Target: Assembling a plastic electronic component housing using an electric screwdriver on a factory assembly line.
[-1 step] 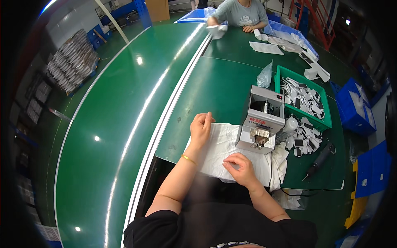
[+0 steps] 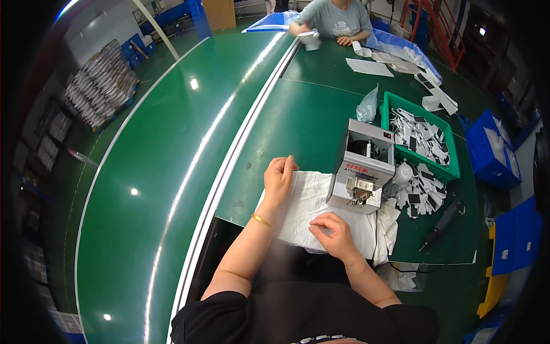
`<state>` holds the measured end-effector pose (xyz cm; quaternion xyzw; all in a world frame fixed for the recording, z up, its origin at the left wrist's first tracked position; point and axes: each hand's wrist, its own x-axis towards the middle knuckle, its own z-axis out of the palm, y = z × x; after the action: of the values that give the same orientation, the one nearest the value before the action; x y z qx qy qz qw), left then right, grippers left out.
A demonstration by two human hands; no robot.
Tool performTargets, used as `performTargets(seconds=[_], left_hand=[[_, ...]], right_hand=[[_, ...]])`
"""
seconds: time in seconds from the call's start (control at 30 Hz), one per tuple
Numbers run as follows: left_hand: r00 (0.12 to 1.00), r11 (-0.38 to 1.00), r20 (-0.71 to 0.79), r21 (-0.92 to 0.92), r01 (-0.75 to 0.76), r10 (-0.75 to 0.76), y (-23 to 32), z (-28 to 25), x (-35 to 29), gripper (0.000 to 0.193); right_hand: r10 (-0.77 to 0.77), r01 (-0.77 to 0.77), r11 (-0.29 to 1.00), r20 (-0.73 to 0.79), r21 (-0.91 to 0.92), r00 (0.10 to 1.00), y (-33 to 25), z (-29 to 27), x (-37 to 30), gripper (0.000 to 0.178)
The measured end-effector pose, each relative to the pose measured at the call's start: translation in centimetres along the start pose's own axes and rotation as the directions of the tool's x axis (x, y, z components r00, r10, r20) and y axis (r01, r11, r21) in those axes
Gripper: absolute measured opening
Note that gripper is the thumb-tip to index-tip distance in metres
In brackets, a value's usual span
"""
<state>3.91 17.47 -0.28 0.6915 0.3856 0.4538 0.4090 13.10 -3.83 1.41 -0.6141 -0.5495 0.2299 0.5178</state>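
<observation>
At the upper left of a white cloth (image 2: 306, 200), my left hand (image 2: 279, 178) is closed with its fingers curled; whether anything is inside is hidden. My right hand (image 2: 333, 234) hovers near the cloth's right part, thumb and fingers pinched together, with anything between the tips too small to make out. A grey tabletop machine (image 2: 366, 166) stands on the cloth's far right corner, apart from both hands. Metal parts (image 2: 361, 189) show on its near face. A gold bangle circles my left wrist.
Right of the machine, a green crate (image 2: 455, 155) holds many white strips with dark patches. More strips (image 2: 424, 192) lie piled beside it, near a black handheld tool (image 2: 441, 225). A clear plastic bag (image 2: 367, 106) stands behind. Across the table a co-worker (image 2: 338, 20) handles something white.
The co-worker's hand with the white item has shifted slightly to the right. My own hands and the machine have not visibly moved.
</observation>
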Motion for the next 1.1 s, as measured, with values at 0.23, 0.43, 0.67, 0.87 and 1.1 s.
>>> performTargets(seconds=[0.23, 0.43, 0.67, 0.87, 1.1], left_hand=[[1.000, 1.000, 0.000, -0.010, -0.005, 0.005, 0.3, 0.4, 0.4, 0.039], [0.998, 0.999, -0.068, 0.043, 0.014, -0.011, -2.6, 0.2, -0.1, 0.038], [0.997, 0.993, -0.038, 0.092, -0.068, 0.072, -1.2, 1.4, -0.1, 0.042], [0.992, 0.993, -0.070, -0.048, -0.112, 0.108, -0.5, -3.1, -1.0, 0.031], [0.887, 0.923, -0.399, 0.377, -0.072, 0.232, -1.4, -20.9, -7.2, 0.020]], right_hand=[[-0.010, 0.010, 1.000, -0.016, -0.005, 1.000, 0.3, -0.2, 0.3, 0.012], [-0.022, 0.022, 1.000, 0.004, -0.002, 1.000, 0.8, 1.0, 0.0, 0.006], [-0.028, 0.028, 1.000, 0.042, 0.005, 0.999, 2.0, 0.5, -0.5, 0.006], [0.001, -0.002, 1.000, 0.071, 0.010, 0.997, 1.8, 0.4, -0.1, 0.007], [-0.055, 0.056, 0.998, 0.072, -0.013, 0.996, 2.8, 0.2, -0.2, 0.010]])
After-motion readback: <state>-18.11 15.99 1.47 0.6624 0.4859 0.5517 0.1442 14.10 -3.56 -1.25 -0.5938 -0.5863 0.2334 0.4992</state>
